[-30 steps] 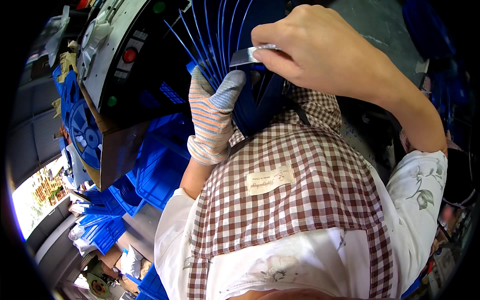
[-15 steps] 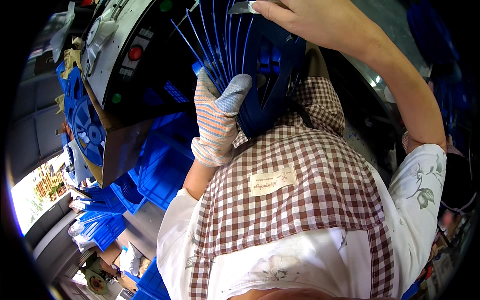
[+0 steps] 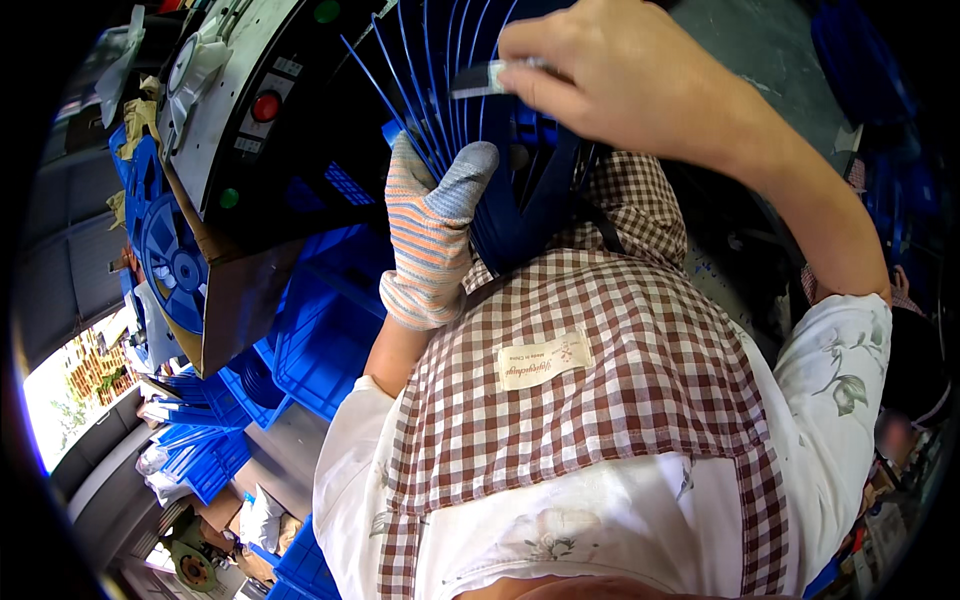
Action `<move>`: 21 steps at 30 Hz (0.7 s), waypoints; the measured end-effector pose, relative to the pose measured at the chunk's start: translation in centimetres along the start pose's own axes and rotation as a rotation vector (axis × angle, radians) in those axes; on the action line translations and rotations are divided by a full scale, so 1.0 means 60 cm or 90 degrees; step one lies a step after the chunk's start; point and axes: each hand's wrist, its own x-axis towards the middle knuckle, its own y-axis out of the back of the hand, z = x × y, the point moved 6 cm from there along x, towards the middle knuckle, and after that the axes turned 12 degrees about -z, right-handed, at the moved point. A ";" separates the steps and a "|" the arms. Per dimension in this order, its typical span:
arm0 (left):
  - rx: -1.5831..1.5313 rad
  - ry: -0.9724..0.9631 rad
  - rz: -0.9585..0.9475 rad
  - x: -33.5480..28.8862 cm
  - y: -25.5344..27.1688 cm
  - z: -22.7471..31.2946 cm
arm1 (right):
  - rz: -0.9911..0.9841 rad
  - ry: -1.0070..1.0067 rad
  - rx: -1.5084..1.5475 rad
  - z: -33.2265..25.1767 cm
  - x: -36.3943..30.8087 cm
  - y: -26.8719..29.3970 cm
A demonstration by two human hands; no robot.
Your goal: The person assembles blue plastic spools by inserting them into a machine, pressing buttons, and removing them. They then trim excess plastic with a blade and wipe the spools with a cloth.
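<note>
My left hand [image 3: 432,225] wears an orange, grey and blue striped knitted glove. Its thumb and fingers close around the lower left edge of a fanned stack of thin blue plastic discs [image 3: 500,220], which stands against my checked apron. Just above the stack, my bare right hand [image 3: 610,85] pinches a small knife [image 3: 476,80]. The flat metal blade points left and lies across the discs' upper edges. Motion blurs the blade, so whether it touches them I cannot tell. The far part of the stack is hidden behind my right hand.
A cardboard box [image 3: 250,305] at left holds a blue spool-like part [image 3: 178,255]. Behind it is a machine panel with a red button [image 3: 266,106]. Blue plastic crates [image 3: 325,330] stand by my left elbow. Part of another person [image 3: 905,350] shows at the right edge.
My right hand has come down and toward me with the knife, from the top of the stack to lower along the disc edges. My left hand keeps its hold almost unmoved.
</note>
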 end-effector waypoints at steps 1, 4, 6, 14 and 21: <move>0.010 0.002 0.019 -0.004 0.002 0.002 | -0.004 0.032 0.010 -0.011 -0.006 0.000; -0.011 -0.010 0.033 -0.008 0.002 0.001 | -0.029 0.061 0.054 -0.018 -0.018 0.024; -0.018 -0.014 0.040 -0.014 0.026 -0.019 | 0.008 -0.003 0.104 0.002 -0.011 0.034; -0.099 -0.006 -0.029 -0.029 0.056 -0.002 | 0.304 0.179 0.075 0.031 0.022 0.059; -0.155 -0.025 -0.055 -0.039 0.069 -0.005 | 0.178 0.093 0.098 0.044 0.055 0.032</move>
